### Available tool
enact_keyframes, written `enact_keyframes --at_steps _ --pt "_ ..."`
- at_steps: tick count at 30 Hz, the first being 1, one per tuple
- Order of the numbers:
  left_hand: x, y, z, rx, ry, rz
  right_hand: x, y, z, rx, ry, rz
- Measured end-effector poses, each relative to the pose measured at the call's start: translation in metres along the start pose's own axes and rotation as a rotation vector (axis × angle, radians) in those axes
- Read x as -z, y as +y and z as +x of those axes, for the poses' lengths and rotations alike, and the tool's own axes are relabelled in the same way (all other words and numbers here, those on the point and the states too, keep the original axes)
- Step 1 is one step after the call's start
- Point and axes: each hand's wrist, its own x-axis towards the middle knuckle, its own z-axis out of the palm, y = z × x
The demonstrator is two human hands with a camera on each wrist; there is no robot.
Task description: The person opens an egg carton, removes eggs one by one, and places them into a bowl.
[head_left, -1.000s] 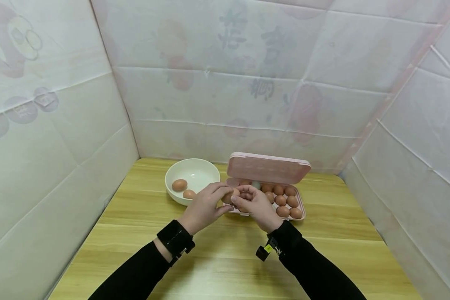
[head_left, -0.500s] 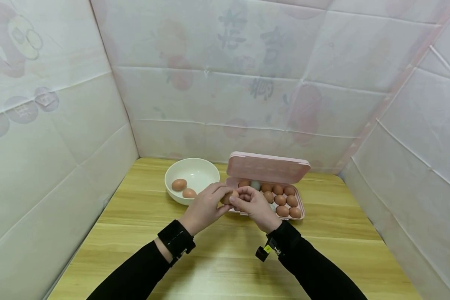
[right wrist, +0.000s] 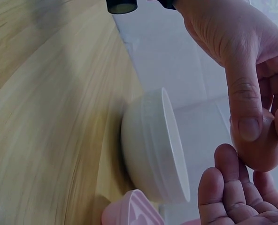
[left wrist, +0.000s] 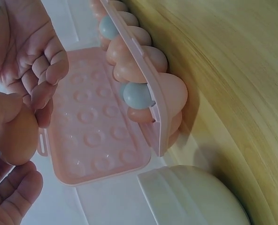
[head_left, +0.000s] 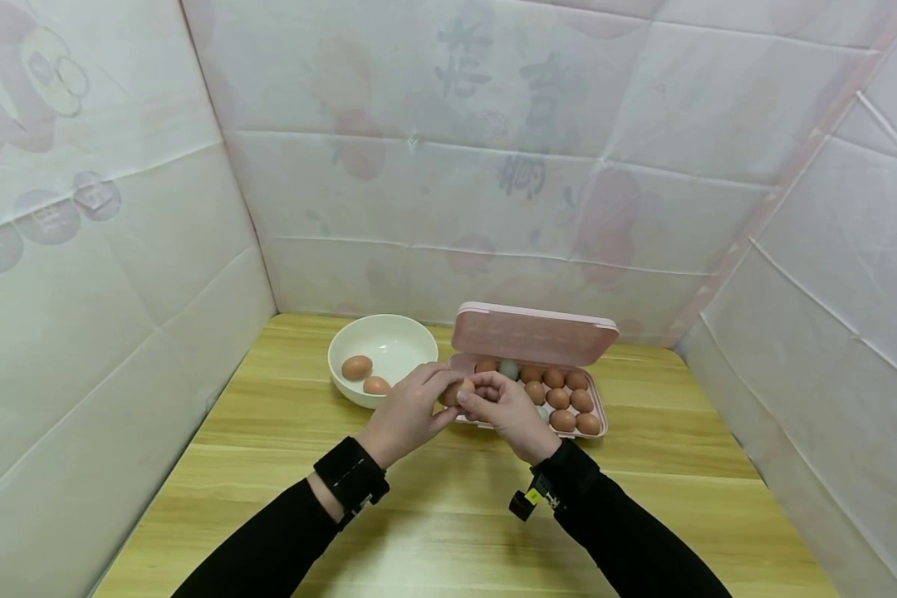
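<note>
A brown egg [head_left: 456, 393] is held between my two hands, above the front left part of the pink egg box. My left hand [head_left: 409, 409] grips it from the left, and my right hand [head_left: 513, 413] pinches it from the right with thumb and fingers. In the left wrist view the egg [left wrist: 17, 136] looks whole, its ends partly covered by fingers. The pink egg box [head_left: 602, 419] stands with its lid [head_left: 534, 334] raised, holding several brown eggs [head_left: 558, 399] and a few pale green ones [head_left: 508, 370]. My hands hide its left part.
A cream bowl [head_left: 411, 336] stands left of the box with two brown eggs [head_left: 357, 367] in it. Both sit on a wood-grain table [head_left: 448, 531]. White printed sheets [head_left: 329, 191] enclose the back and sides.
My hands and the egg have shifted only slightly, a touch to the left, over the past second. The pale green egg in the back row shows more fully. Bowl and box stay put.
</note>
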Motion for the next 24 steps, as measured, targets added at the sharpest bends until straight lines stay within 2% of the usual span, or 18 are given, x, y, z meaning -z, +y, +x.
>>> enact_keyframes --at_steps 5,8,12,17,21,24 --pt "0.0 -0.005 0.0 0.01 0.019 0.002 0.002 0.001 0.0 -0.008 0.017 -0.028" --pt "0.001 -0.015 0.0 0.041 0.043 -0.027 0.005 0.003 0.0 -0.019 0.044 -0.043" --pt "0.006 -0.034 0.002 0.176 0.036 -0.084 0.01 0.006 -0.001 -0.028 0.076 -0.043" --pt "0.012 -0.058 0.002 0.365 -0.016 -0.064 0.016 0.01 -0.002 -0.014 0.11 -0.087" --pt "0.014 -0.073 0.0 0.447 -0.071 -0.046 0.02 0.013 -0.003 0.014 0.135 -0.188" --pt "0.014 -0.08 -0.001 0.481 -0.112 -0.07 0.023 0.017 -0.003 0.053 0.164 -0.293"
